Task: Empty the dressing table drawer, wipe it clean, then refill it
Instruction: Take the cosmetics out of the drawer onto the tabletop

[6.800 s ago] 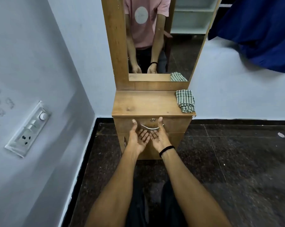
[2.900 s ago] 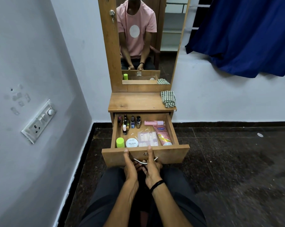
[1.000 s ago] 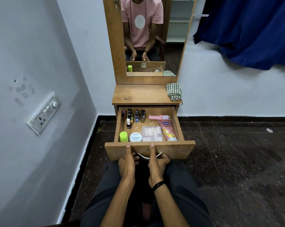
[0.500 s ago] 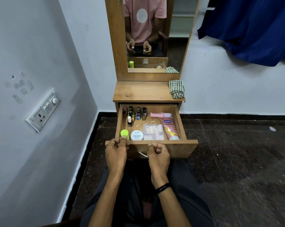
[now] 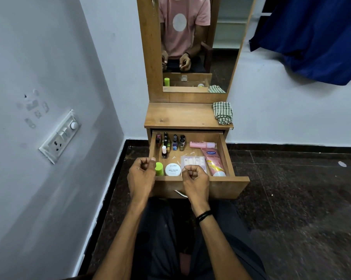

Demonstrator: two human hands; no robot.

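The wooden drawer (image 5: 227,185) of the dressing table is pulled out over my lap. Inside lie a green-capped bottle (image 5: 159,168), a white round nail polish tub (image 5: 173,169), a clear packet of nails (image 5: 192,159), a pink Vaseline tube (image 5: 214,161), a pink bottle (image 5: 202,144) and several small nail polish bottles (image 5: 174,142). My left hand (image 5: 142,174) hovers over the drawer's front left corner, next to the green bottle, fingers curled and holding nothing. Beside it, my right hand (image 5: 194,178) hangs over the front rim with curled fingers, also holding nothing.
A folded green checked cloth (image 5: 223,113) lies at the right end of the table top (image 5: 180,116), below the mirror (image 5: 221,47). A wall with a switch plate (image 5: 59,136) stands close on the left. Dark floor (image 5: 291,188) stretches to the right. A blue curtain (image 5: 311,37) hangs upper right.
Both hands have left the drawer handle and risen above the front rim. The left hand has shifted towards the green bottle. The drawer stays pulled out.
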